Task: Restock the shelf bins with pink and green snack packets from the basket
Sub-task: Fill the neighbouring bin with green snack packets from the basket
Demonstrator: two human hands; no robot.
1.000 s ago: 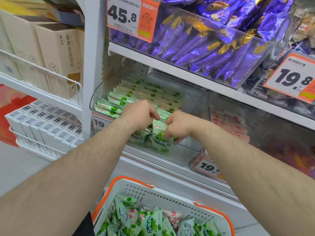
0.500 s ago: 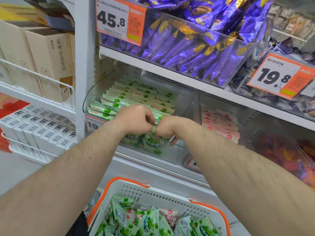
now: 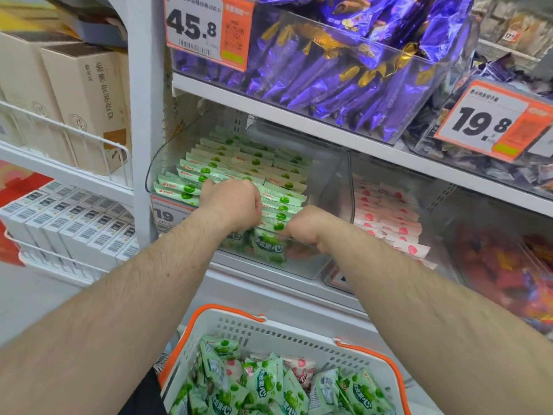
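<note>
A clear shelf bin (image 3: 163,163) holds rows of green snack packets (image 3: 239,163). Both my hands are inside its front end. My left hand (image 3: 232,205) lies knuckles up, its fingers curled down over the front rows. My right hand (image 3: 305,227) is curled at the bin's front wall, and its fingers show blurred through the plastic among upright green packets (image 3: 269,250). The fingertips of both hands are hidden. To the right, a second clear bin holds pink packets (image 3: 389,217). Below, a white basket with an orange rim (image 3: 227,310) carries many green packets (image 3: 266,384) and a few pink ones (image 3: 299,366).
The shelf above carries a bin of purple packs (image 3: 329,70) with a 45.8 price tag (image 3: 206,28), and a 19.8 tag (image 3: 490,121) hangs further right. A bin of red and orange packets (image 3: 508,274) stands far right. Beige boxes (image 3: 86,97) and white boxes (image 3: 74,223) fill wire shelves on the left.
One second ago my right hand pinched an upright green packet. Both hands have since sunk lower into the bin's front, and the packet now sits down among the front row.
</note>
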